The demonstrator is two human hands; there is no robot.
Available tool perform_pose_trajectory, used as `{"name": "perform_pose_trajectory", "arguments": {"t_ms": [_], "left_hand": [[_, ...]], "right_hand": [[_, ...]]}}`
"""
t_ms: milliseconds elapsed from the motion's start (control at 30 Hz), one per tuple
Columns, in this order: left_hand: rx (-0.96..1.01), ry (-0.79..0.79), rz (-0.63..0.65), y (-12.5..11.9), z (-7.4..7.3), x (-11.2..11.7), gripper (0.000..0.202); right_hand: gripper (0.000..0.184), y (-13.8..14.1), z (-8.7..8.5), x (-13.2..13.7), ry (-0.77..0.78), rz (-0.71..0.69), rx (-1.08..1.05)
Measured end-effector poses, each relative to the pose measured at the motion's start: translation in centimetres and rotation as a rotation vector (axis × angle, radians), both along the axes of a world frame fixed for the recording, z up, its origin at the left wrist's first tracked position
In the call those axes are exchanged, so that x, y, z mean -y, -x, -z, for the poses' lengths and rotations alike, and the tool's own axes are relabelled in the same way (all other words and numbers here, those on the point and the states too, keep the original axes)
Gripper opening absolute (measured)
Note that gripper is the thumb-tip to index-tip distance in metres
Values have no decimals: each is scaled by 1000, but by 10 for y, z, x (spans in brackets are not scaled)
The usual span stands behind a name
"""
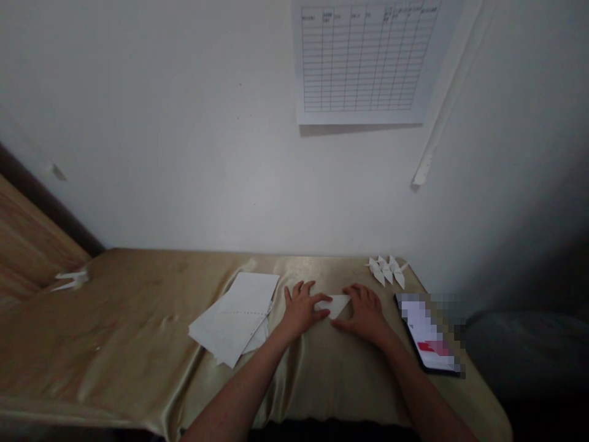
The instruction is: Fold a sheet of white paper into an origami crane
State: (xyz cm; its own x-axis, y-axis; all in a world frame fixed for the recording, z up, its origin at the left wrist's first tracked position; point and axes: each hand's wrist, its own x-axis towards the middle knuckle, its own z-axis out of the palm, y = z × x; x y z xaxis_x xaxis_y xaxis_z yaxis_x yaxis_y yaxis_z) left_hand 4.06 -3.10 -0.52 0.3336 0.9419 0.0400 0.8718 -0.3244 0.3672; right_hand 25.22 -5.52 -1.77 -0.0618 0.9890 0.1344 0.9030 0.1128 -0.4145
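A small folded piece of white paper (340,303) lies between the two hands, on the surface (133,325) in front of the person. The left hand (301,310) has thumb and forefinger at its left end; the right hand (365,312) curves round its right side, the hands a little apart (whether they pinch it or merely press down, I cannot tell).

The likeliest trouble is a crooked crease: the cloth (350,383) is shiny and rucked, so the paper could slide or sink under pressure. Uneven pressure from the two sides might also skew its edges.

The loose sheets (248,294) sit close to the left forearm, and a careless sweep could scatter them. Farther right, a wide reach could knock the phone (426,334) or the folded paper shapes (386,270).
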Motion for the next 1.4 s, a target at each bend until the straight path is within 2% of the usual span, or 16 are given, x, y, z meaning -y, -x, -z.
{"name": "perform_pose_trajectory", "arguments": {"t_ms": [167, 367, 533, 667, 833, 1233, 1400], "left_hand": [[-6, -3, 4, 0, -1, 0, 40], [-4, 15, 3, -1, -1, 0, 41], [-7, 0, 2, -1, 0, 0, 39], [-7, -9, 3, -1, 1, -1, 39], [-16, 9, 2, -1, -2, 0, 40], [13, -6, 0, -1, 2, -2, 41], [54, -27, -29, -2, 3, -3, 48]], "right_hand": [[64, -7, -2, -4, 25, -20, -16], [63, -5, -4, -4, -28, -5, 33], [37, -8, -7, -7, -77, -18, 70], [28, -13, -10, -11, -85, -27, 73], [25, -16, -10, -15, -90, -16, 76], [35, -24, -7, -24, -95, -17, 24], [28, -24, -6, -23, -99, -28, -4]]}}
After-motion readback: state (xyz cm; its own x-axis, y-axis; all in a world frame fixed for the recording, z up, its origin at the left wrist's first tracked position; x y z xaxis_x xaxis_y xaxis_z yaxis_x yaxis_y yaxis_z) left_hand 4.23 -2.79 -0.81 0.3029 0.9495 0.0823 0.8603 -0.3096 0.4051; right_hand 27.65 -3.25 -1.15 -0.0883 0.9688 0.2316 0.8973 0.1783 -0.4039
